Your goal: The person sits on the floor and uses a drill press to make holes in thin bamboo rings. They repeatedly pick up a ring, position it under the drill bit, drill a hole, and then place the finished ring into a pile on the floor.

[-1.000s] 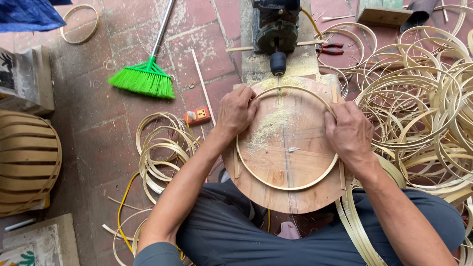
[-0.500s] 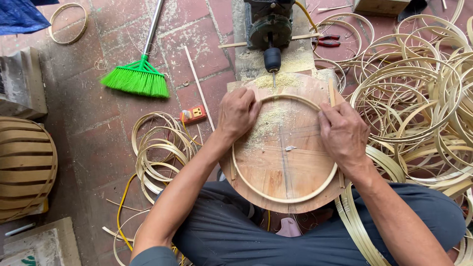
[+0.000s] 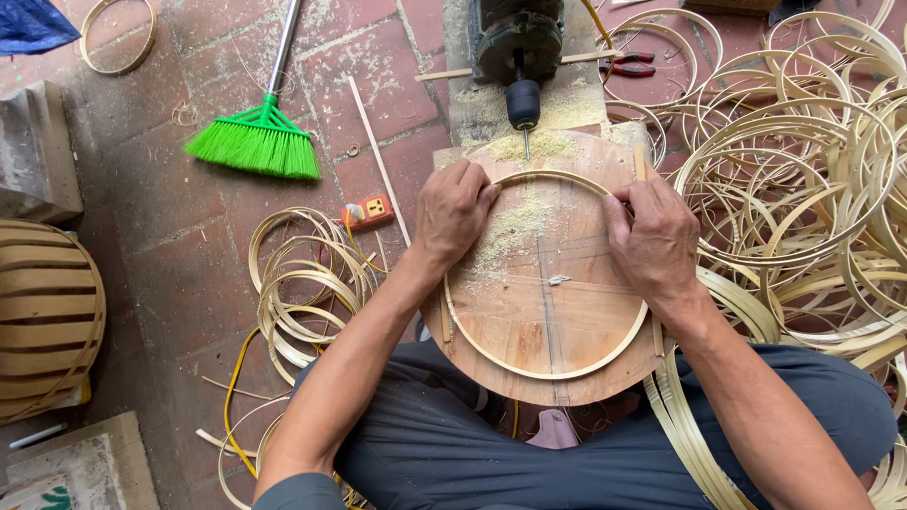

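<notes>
Craft workshop: brick floor (image 3: 189, 246), heaps of bamboo hoops (image 3: 803, 189), mounted drill (image 3: 520, 57), sawdust (image 3: 529, 222).

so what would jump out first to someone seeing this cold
Most likely the bamboo hoop lying on a round wooden board on the person's lap, with the left hand and right hand pressing its upper rim on either side. Just beyond the board, a drill points its bit at the hoop's far edge. A big tangle of hoops fills the right, and a green broom lies upper left.
</notes>
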